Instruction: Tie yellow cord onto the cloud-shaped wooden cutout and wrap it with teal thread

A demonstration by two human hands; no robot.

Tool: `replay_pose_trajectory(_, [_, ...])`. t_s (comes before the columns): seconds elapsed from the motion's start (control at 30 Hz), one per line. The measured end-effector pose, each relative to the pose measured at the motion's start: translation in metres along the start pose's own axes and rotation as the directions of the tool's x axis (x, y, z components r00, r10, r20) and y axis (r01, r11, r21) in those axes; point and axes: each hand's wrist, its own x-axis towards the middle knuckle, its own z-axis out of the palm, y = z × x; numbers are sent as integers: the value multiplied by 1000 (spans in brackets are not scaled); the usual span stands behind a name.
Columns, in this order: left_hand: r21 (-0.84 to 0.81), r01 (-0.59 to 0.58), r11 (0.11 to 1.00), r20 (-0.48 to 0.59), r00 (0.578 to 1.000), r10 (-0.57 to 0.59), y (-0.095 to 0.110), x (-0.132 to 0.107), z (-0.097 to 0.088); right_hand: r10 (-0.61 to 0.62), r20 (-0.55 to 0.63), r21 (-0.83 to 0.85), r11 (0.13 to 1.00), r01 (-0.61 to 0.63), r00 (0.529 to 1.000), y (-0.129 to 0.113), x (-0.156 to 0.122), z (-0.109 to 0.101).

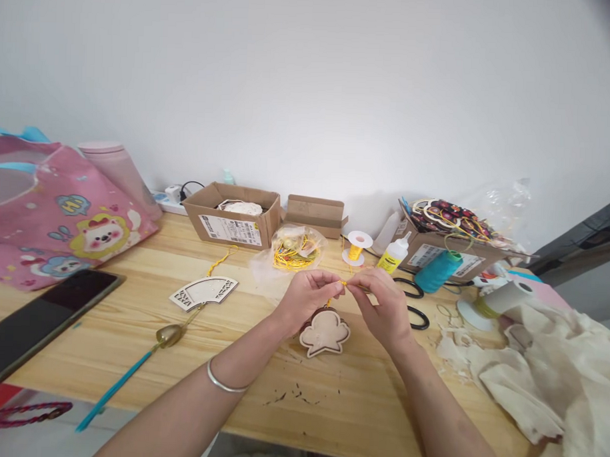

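Observation:
My left hand (306, 296) and my right hand (381, 304) meet above the wooden table (145, 363), fingers pinched together on a thin yellow cord (344, 283). A cloud-shaped wooden ornament (325, 333) hangs from that cord just under my hands and rests on the table. A silver bangle sits on my left wrist. To the left lies a fan-shaped wooden ornament (203, 292) with a yellow cord, a gold bead and a teal tassel (114, 387).
Open cardboard boxes (233, 216) stand along the wall, with a plastic bag of yellow cord (290, 251), a spool (358, 246), a glue bottle (394, 253), teal thread (437, 270) and black scissors (416, 306). A pink bag (60, 213) and tablet (36, 322) lie left, cloth (550, 377) right.

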Motion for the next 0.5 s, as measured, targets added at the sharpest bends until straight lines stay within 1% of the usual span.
replay_pose_trajectory(0.13, [124, -47, 991, -14, 999, 49, 1, 0, -3, 49, 26, 42, 998, -50, 998, 1, 1, 0])
replay_pose_trajectory(0.27, [222, -96, 970, 4, 995, 97, 1, 0, -6, 64, 55, 82, 994, -69, 996, 3, 1, 0])
replay_pose_trajectory(0.37, [300, -149, 942, 8, 988, 154, 1, -1, -6, 72, 78, 107, 991, -80, 994, 6, 2, -1])
replay_pose_trajectory(0.5, [405, -210, 890, 10, 974, 226, 1, -2, -6, 54, 84, 135, 989, -65, 995, 8, 3, -4])
